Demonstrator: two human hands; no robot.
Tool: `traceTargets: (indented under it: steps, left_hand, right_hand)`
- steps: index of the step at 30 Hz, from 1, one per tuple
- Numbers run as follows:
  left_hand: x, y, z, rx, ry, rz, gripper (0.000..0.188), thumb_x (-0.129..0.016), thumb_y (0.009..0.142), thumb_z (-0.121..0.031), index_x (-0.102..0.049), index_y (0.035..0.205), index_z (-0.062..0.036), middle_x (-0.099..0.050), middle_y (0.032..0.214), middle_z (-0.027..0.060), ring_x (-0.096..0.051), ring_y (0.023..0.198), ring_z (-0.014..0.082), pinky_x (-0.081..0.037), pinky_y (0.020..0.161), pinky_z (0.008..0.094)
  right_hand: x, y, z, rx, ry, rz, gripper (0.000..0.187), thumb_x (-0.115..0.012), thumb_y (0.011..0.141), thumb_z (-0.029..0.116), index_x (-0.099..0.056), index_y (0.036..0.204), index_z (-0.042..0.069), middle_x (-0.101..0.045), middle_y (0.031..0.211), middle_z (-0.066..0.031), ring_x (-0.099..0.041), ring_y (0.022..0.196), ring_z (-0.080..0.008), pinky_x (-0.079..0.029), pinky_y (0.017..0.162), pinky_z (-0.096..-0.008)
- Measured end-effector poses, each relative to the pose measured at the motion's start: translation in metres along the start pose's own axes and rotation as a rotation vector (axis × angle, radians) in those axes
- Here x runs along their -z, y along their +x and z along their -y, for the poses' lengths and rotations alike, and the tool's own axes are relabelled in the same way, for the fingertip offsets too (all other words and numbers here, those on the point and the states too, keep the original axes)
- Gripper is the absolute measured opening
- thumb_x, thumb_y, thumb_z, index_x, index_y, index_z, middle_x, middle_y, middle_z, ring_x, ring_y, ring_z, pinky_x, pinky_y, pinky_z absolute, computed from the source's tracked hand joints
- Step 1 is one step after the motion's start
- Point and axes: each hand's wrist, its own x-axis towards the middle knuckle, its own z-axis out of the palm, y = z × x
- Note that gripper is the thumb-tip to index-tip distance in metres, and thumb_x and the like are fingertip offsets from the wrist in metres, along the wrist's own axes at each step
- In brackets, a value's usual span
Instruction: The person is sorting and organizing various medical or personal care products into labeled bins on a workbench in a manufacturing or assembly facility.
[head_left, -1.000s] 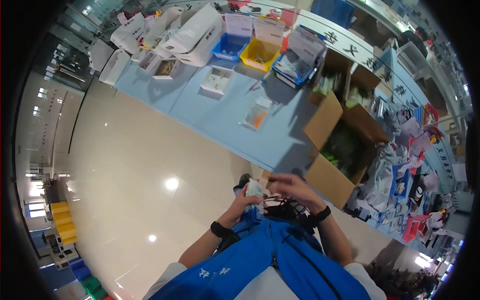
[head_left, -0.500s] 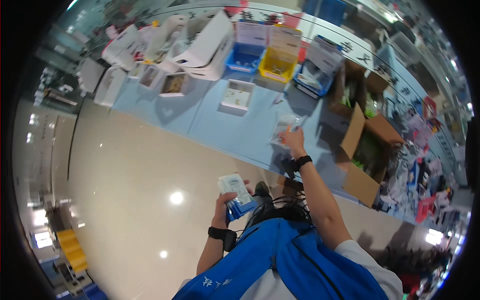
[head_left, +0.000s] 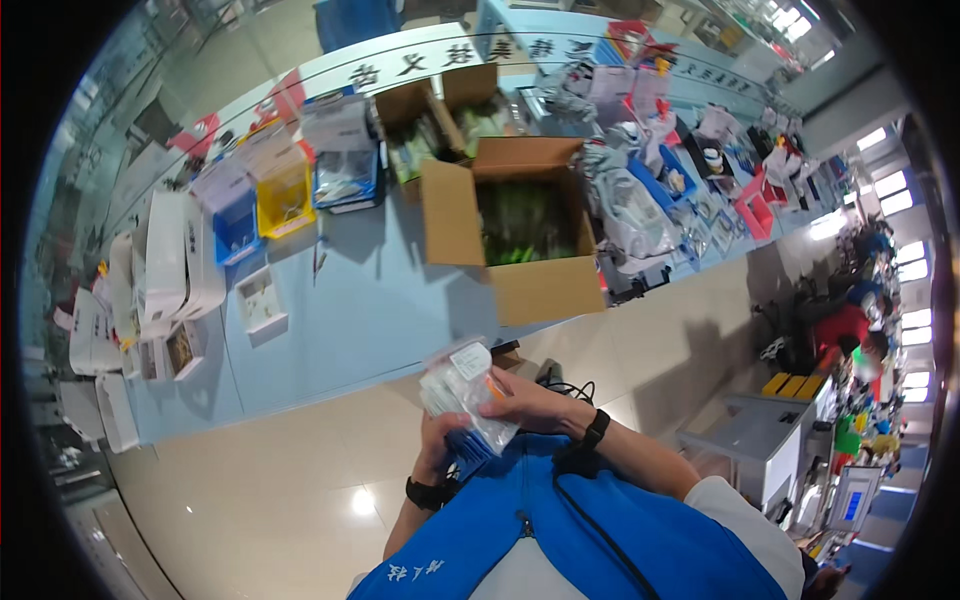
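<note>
My two hands are close together in front of my blue vest, just off the table's near edge. My left hand [head_left: 437,440] is closed around a stack of flat blue-and-white packets [head_left: 466,448]. Pinched in my right hand [head_left: 522,400] is a clear plastic bag [head_left: 468,366] with a white label and a bit of orange at its edge. The bag lies over the packets and covers most of them. What is inside the bag is too blurred to tell.
On the light blue table [head_left: 350,300], an open cardboard box [head_left: 548,296] holds green items. Left of it stand a blue-framed bin [head_left: 347,190], a yellow bin [head_left: 287,205], a blue bin [head_left: 237,232] and a small white tray [head_left: 262,302]. Plastic bags [head_left: 640,215] crowd the right.
My right hand has lifted the clear bag off the table and brought it to the packets in my left hand. The view has turned right, towards the cardboard box.
</note>
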Motion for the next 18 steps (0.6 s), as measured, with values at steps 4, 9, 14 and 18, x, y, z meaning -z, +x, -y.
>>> traceTargets:
  steps: [4,9,14,18]
  left_hand:
    - [-0.101,0.005,0.048,-0.038,0.43,0.136,0.088,-0.074,0.08,-0.03,-0.031,0.149,0.0062,-0.059,0.132,0.0192,-0.061,0.122,0.0282,-0.05,0.103,0.0372]
    - [-0.221,0.01,0.132,-0.332,0.824,0.311,0.079,-0.066,0.088,-0.037,-0.034,0.15,0.0007,-0.045,0.143,0.0239,-0.048,0.129,0.0326,-0.041,0.109,0.0464]
    - [-0.322,0.07,0.185,-0.597,1.479,0.567,0.078,-0.066,0.087,-0.054,-0.052,0.14,0.0014,-0.045,0.148,0.023,-0.036,0.138,0.0433,-0.025,0.118,0.0539]
    - [-0.399,0.052,0.197,-0.217,1.125,0.475,0.087,-0.065,0.091,-0.051,-0.036,0.154,0.002,-0.036,0.158,0.0228,-0.029,0.149,0.038,-0.02,0.123,0.0453]
  right_hand:
    - [0.097,-0.065,-0.008,-0.189,-0.142,0.087,0.063,-0.083,0.086,0.035,-0.055,0.129,-0.002,-0.064,0.112,-0.0032,-0.059,0.089,-0.0072,-0.048,0.07,-0.0228]
    - [0.18,-0.176,0.018,-0.049,-0.067,0.122,0.068,-0.079,0.089,0.022,-0.046,0.145,0.001,-0.064,0.13,-0.0082,-0.064,0.111,-0.015,-0.054,0.093,-0.0305]
    - [0.253,-0.289,0.06,0.01,-0.15,-0.083,0.039,-0.074,0.095,0.024,-0.066,0.126,0.002,-0.071,0.115,-0.0075,-0.067,0.1,-0.0118,-0.054,0.085,-0.0277]
    - [0.286,-0.332,0.07,0.16,0.096,-0.023,0.041,-0.081,0.089,0.023,-0.067,0.121,0.001,-0.072,0.104,-0.0016,-0.066,0.093,-0.0097,-0.055,0.082,-0.0264]
